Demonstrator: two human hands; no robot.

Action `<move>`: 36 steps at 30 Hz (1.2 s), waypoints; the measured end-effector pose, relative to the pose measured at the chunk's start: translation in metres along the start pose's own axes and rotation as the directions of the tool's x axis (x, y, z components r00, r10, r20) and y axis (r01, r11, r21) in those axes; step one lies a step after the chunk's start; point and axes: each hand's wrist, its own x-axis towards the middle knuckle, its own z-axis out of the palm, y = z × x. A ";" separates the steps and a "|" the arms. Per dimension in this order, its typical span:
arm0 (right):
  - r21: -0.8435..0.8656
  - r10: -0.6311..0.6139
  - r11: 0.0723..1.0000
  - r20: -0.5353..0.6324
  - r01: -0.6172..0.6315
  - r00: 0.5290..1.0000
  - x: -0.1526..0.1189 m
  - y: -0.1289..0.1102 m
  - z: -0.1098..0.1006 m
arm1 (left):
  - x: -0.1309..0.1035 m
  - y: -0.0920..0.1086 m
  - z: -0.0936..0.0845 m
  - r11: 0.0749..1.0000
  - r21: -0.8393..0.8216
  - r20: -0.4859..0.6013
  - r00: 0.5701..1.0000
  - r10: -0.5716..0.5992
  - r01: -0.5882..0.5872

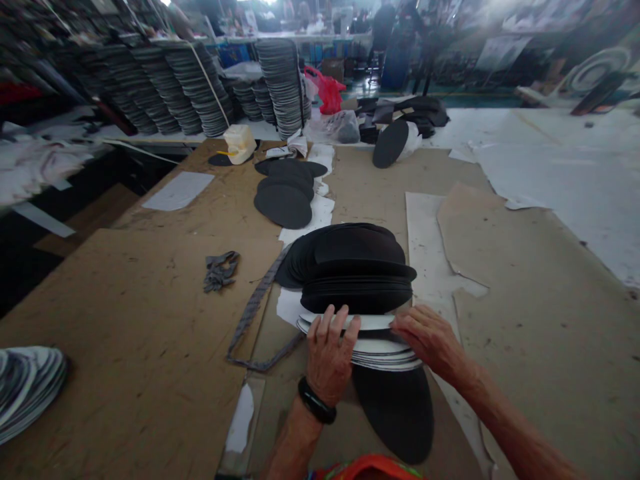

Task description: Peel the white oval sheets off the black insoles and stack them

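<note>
My left hand, with a black band on its wrist, lies on a white oval piece, fingers spread a little. The fingers of my right hand are pinched on the right end of that white piece. Beneath both hands is a stack of white and black ovals. Directly behind it, touching or nearly so, stands a thick pile of black ovals. A single black oval lies closer to me, partly under the stack.
Several black ovals lie farther back. A grey cloth strip curves left of the pile, near a crumpled grey scrap. More layered ovals sit at the far left. A plastic jug and tall stacks stand behind.
</note>
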 end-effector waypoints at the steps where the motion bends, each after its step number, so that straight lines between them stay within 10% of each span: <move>1: 0.028 -0.003 1.000 0.012 0.003 1.000 0.000 0.000 -0.001 | 0.001 -0.001 0.000 0.999 -0.039 0.055 0.998 0.021 -0.018; 7: -0.178 0.104 0.973 -0.231 -0.147 0.967 0.010 0.004 0.005 | 0.003 -0.004 -0.001 0.989 -0.145 0.172 0.984 0.034 -0.009; 22: -0.278 0.051 0.954 -0.206 -0.109 0.977 0.006 0.004 0.010 | 0.005 -0.003 -0.003 0.992 -0.121 0.170 0.984 0.044 -0.023; 36: 0.105 0.127 0.985 0.118 -0.139 0.985 0.021 0.018 -0.007 | 0.000 -0.004 -0.001 0.994 -0.113 0.194 0.981 0.010 0.013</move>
